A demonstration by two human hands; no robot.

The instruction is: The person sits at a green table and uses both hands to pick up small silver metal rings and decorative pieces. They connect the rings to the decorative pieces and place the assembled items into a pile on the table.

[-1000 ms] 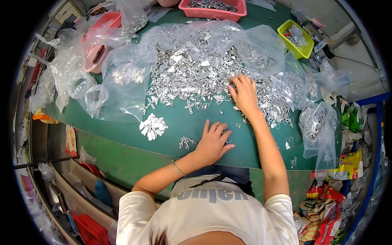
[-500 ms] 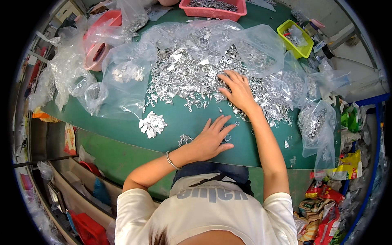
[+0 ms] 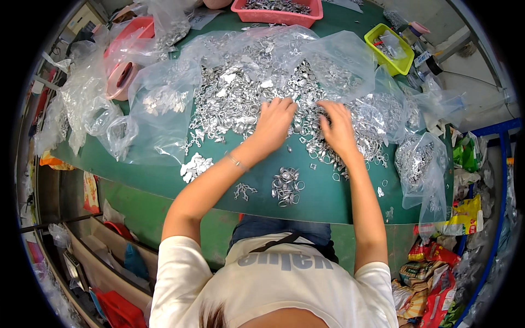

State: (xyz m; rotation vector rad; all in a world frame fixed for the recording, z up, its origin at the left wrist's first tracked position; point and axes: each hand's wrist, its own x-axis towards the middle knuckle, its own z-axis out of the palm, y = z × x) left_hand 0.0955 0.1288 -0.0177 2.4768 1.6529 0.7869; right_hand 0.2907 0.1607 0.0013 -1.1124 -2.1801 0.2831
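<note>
A broad heap of small silver metal pieces [image 3: 229,104], among them rings and leaf-like shapes, spreads over the green table. My left hand [image 3: 276,124] reaches into its near middle, fingers spread at the pieces; its thumb is mostly hidden. My right hand [image 3: 340,130] rests on the heap a little to the right, thumb apart from bent fingers, with nothing visible in it. Nearer to me lie a small pile of silver rings [image 3: 287,187], a few linked pieces [image 3: 244,191] and a pile of pale flat pieces [image 3: 196,167], partly beside my left forearm.
Clear plastic bags [image 3: 161,123] flank and partly cover the heap. A pink basket [image 3: 278,17] of metal pieces stands at the back, a yellow-green basket [image 3: 402,64] at the back right. A bag of pieces [image 3: 418,164] lies at the right edge. Open drawers [image 3: 104,249] stand below left.
My left hand has moved up and away from the near edge to the heap, uncovering the ring pile. My right hand has shifted slightly right and nearer, its fingers more bent.
</note>
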